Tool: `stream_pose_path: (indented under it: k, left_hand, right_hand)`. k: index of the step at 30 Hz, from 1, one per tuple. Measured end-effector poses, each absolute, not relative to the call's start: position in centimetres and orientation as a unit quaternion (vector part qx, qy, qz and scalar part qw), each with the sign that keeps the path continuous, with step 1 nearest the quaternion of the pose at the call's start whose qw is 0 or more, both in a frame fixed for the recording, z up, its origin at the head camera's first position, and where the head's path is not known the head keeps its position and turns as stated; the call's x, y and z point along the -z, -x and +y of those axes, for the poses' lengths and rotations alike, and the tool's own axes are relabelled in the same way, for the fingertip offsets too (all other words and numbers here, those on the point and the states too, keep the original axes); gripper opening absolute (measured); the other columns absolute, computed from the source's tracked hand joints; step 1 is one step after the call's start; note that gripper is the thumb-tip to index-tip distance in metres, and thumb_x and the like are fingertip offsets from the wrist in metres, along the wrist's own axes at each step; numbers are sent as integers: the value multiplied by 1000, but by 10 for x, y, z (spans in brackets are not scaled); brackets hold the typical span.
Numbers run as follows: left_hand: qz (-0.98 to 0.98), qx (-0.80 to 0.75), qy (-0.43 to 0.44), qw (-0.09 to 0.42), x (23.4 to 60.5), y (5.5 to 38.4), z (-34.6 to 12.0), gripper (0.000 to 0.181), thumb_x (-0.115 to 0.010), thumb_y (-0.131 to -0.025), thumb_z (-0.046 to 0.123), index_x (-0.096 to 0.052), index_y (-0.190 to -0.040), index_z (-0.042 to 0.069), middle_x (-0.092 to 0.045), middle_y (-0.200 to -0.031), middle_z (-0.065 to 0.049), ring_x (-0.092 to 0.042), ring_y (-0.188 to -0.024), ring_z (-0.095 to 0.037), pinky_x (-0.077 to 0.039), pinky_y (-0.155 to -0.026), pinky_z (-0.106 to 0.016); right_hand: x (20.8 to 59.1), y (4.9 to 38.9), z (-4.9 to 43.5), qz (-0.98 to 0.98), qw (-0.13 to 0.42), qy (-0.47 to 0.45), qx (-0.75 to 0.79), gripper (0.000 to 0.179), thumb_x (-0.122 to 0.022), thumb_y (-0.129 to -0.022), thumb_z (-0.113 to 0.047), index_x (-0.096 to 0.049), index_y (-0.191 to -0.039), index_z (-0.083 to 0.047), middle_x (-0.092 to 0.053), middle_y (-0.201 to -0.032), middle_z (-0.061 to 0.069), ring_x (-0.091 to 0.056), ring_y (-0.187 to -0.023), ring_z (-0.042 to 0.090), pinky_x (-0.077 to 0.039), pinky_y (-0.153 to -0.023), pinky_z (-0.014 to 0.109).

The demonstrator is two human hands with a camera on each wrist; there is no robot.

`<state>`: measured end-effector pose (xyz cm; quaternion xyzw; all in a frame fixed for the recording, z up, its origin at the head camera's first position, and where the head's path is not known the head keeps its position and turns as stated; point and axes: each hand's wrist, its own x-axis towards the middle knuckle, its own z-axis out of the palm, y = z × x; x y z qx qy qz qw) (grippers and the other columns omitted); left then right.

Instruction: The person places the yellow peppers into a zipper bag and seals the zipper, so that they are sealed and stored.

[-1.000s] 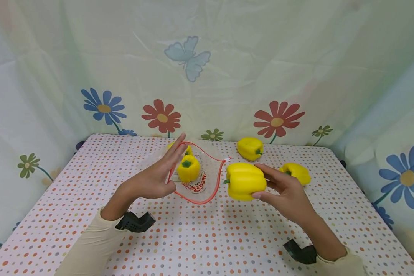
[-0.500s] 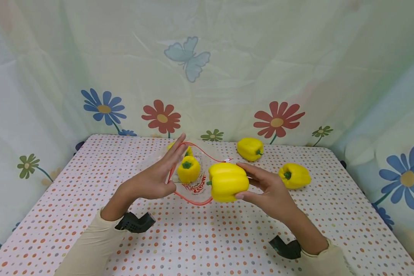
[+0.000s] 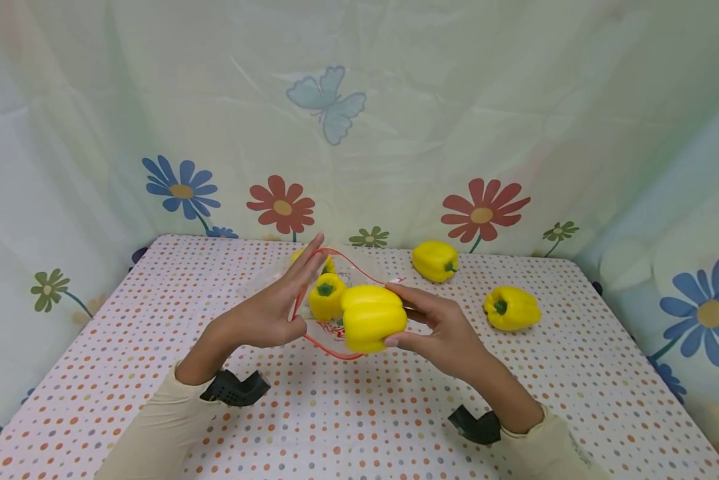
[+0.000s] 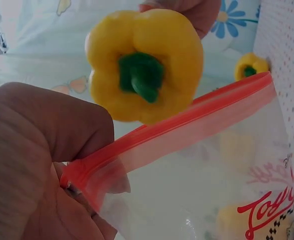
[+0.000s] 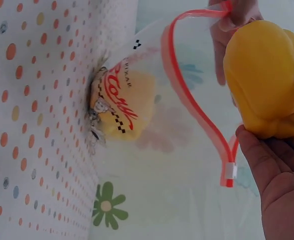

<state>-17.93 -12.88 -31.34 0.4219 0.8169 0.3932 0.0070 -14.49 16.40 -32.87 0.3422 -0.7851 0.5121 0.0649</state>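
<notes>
Bagging step: a yellow pepper [image 3: 374, 320] is held at the mouth of the clear bag [image 4: 167, 185], stem turned toward it, not inside yet by the looks of it.
Right hand [image 3: 446, 333]: pepper gripped between thumb and fingers, clear of the table [image 3: 347, 427].
Left hand [image 3: 258, 320]: fingers straight and parted from the thumb, red rim [image 5: 173, 65] stretched against them.
Next move: easing past that rim would be called for, mouth held wide.
Bag contents: front pepper [image 3: 323, 305] sat stem up; back pepper [image 3: 329, 265] seems inside too, but it's half hidden, so no promises.
Loose peppers: two left out, near the back edge [image 3: 435, 261] and farther right [image 3: 512, 309].
</notes>
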Motion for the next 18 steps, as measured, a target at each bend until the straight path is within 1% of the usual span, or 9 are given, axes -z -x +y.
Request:
stream_pose_path:
  k: [6,14,18]
  left_hand:
    - [814,-394,-426,9,314,180,-128,106,-57,-66,-19,-5,-155,3,16,-161,4,6,-147,-18,-43,-100,-44]
    - [815,-395,-425,12,313,180,-128,104,-57,-66,-17,-5,-155,2,15,-161,4,4,-147,-19,-41,-102,-45]
    - [810,-400,-430,14,314,180,-127,105,-57,-66,-18,-5,-155,1,16,-161,3,4,-147,-19,-42,-102,-45]
  right_hand:
    - [332,148,157,-798,45,-345,-492,66,-77,-78,-4,-50,-138,4,-56,-135,11,-60,-116,24,-49,-92,31]
    - [330,150,150,-801,26,-359,-479,68,-78,-79,-11,-50,-140,-2,-56,-135,5,-56,-120,18,-47,-95,29]
    - [330,152,148,-805,19,-351,-478,68,-77,-79,-10,-49,-140,-2,-56,-136,6,-55,-122,18,-46,-96,29]
